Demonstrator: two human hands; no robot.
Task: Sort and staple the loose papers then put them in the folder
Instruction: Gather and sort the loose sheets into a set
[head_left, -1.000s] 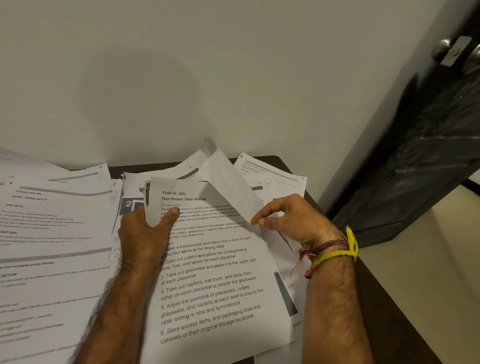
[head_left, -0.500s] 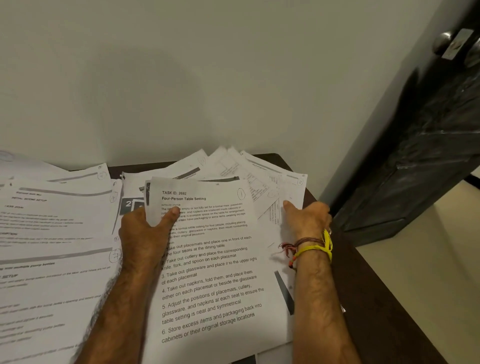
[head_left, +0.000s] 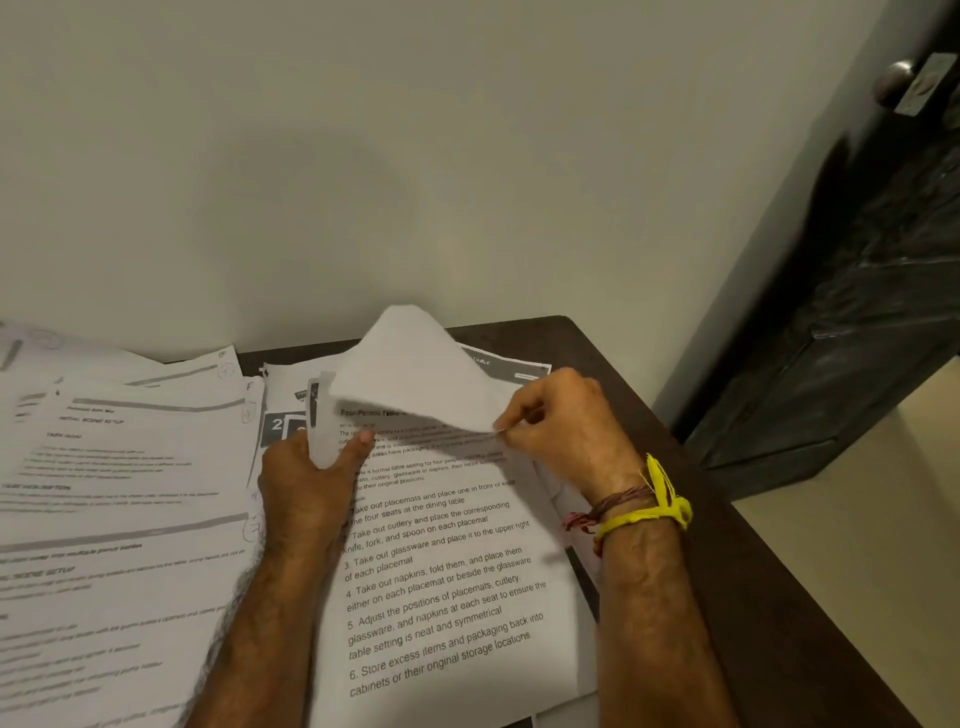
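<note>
A printed sheet headed "Four-Person Table Setting" (head_left: 447, 587) lies on top of a stack of papers on the dark brown table (head_left: 737, 571). My left hand (head_left: 306, 473) grips the stack's upper left edge, thumb on the top page. My right hand (head_left: 561, 426) pinches the sheet's upper right corner and holds it folded back toward the left, so the blank white underside (head_left: 415, 374) shows. More printed sheets (head_left: 498, 364) lie beneath the stack. No stapler or folder is in view.
Several loose printed pages (head_left: 124, 499) overlap across the left side of the table. A plain wall stands right behind the table. A dark door (head_left: 857, 312) with a metal knob stands at the right, beyond the table's right edge.
My right hand moved back from the sheets at the right, took the top sheet's upper right corner and folded it up and left. My left hand kept its grip on the stack.
</note>
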